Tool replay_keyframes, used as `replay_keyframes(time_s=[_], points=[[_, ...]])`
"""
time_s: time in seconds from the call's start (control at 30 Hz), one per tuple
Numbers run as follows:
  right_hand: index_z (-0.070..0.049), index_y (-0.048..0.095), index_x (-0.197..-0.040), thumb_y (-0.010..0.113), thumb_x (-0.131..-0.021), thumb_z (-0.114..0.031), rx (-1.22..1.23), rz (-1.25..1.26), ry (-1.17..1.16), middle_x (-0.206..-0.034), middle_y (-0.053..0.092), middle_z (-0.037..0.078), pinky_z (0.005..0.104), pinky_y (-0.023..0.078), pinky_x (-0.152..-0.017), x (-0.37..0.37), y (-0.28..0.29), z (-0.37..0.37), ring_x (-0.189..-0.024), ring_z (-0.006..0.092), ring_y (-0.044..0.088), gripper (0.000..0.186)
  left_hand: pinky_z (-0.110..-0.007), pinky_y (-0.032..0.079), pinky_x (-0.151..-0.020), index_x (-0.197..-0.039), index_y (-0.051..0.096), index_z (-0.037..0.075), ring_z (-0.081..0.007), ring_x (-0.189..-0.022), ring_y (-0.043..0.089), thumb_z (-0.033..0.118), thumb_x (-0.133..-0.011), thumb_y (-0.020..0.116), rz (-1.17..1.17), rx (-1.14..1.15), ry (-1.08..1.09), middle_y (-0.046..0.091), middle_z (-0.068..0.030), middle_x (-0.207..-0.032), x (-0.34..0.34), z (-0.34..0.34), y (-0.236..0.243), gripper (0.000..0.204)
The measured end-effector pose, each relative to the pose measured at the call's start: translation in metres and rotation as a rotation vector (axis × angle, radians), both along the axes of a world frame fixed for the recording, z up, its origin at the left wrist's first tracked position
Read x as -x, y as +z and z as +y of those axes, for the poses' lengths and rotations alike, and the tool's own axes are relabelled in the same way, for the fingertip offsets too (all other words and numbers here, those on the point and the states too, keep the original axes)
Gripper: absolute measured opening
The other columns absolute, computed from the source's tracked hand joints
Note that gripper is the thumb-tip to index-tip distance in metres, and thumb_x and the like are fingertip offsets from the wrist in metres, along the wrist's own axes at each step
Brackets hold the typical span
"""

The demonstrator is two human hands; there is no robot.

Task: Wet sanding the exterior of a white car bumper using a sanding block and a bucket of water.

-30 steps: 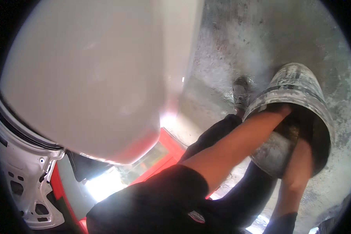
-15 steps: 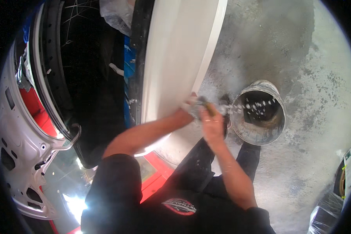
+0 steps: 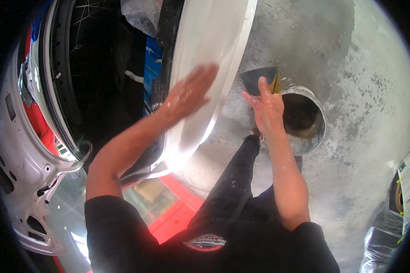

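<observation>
My left hand (image 3: 191,93) is stretched flat over the white car panel (image 3: 209,41), its wet fingers pointing to the far right. Motion smears it a little, and I cannot tell whether it touches the surface. My right hand (image 3: 271,109) grips a folded sheet of sandpaper (image 3: 262,77), dark grey on the broad face and yellowish brown at the side edge. Some of its fingers stick out, and the sheet is held up between the panel and a round bucket (image 3: 322,136). The bucket's inside looks dark.
Wet concrete floor (image 3: 351,191) lies around the bucket. A bare metal car part with cut-outs (image 3: 27,182) stands at the left, beside a dark opening. Red bodywork (image 3: 177,214) is close to my body. Plastic-wrapped items (image 3: 378,245) sit at the lower right.
My hands were together beside the bucket, with drops spraying across its mouth. They have parted: the left moved over the panel, the right rose farther away with the sandpaper.
</observation>
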State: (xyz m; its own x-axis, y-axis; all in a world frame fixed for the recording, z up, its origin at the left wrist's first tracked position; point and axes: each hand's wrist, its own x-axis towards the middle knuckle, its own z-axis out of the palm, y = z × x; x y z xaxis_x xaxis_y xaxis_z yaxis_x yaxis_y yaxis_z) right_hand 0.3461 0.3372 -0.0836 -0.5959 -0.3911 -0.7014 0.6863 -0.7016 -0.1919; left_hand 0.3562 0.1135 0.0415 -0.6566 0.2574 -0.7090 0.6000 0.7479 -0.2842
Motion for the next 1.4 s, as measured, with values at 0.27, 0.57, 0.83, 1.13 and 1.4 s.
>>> replay_keyframes(time_s=[0.27,0.57,0.83,1.13,1.4], points=[[0.002,0.064,-0.125,0.064,-0.106,-0.048,-0.326,0.296,0.376,-0.107,0.067,0.007,0.0341,0.055,-0.102,-0.017,0.027,-0.074,-0.095,0.0166,0.065,0.054,-0.051,0.035,-0.126,-0.144,0.060,0.007,-0.0309,-0.151,0.045,0.023,-0.095,0.071,-0.004,-0.432,-0.041,0.055,-0.0149,-0.156,-0.023,-0.054,0.047,0.052],[0.004,0.021,-0.166,0.061,-0.105,-0.023,-0.740,0.882,0.060,-0.171,0.020,0.032,0.0568,0.020,-0.130,-0.169,0.056,-0.195,-0.159,0.0500,0.017,0.077,-0.052,0.032,-0.125,-0.153,0.046,-0.007,-0.0469,-0.147,0.042,0.019,-0.107,0.057,0.883,-0.626,0.106,0.048,-0.0306,-0.156,0.190,-0.105,-0.025,0.053],[0.004,0.019,-0.166,0.051,-0.111,-0.031,-0.867,0.820,-0.021,-0.170,0.019,0.034,0.0536,0.022,-0.129,-0.042,0.048,-0.206,-0.159,0.0508,0.017,0.072,-0.052,0.030,-0.127,-0.156,0.046,-0.001,-0.0434,-0.149,0.041,0.029,-0.110,0.053,0.896,-0.600,0.094,0.047,-0.0260,-0.158,0.194,-0.119,-0.033,0.055],[0.000,0.063,-0.132,0.054,-0.108,-0.057,-0.387,0.530,-0.007,-0.122,0.065,0.012,0.0361,0.061,-0.093,0.102,0.000,-0.128,-0.095,0.0208,0.068,0.063,-0.053,0.030,-0.126,-0.155,0.046,-0.002,-0.0436,-0.149,0.040,0.033,-0.110,0.052,0.880,-0.628,0.120,0.048,-0.0258,-0.158,0.199,-0.108,-0.036,0.057],[-0.003,0.054,-0.145,0.064,-0.107,-0.038,-0.125,0.287,-0.221,-0.132,0.065,0.014,0.0501,0.064,-0.093,0.090,0.000,-0.096,-0.118,0.0269,0.067,0.052,-0.052,0.030,-0.128,-0.157,0.046,0.003,-0.0408,-0.152,0.038,0.040,-0.112,0.047,0.863,-0.620,0.065,0.047,-0.0216,-0.160,0.200,-0.109,-0.036,0.058]])
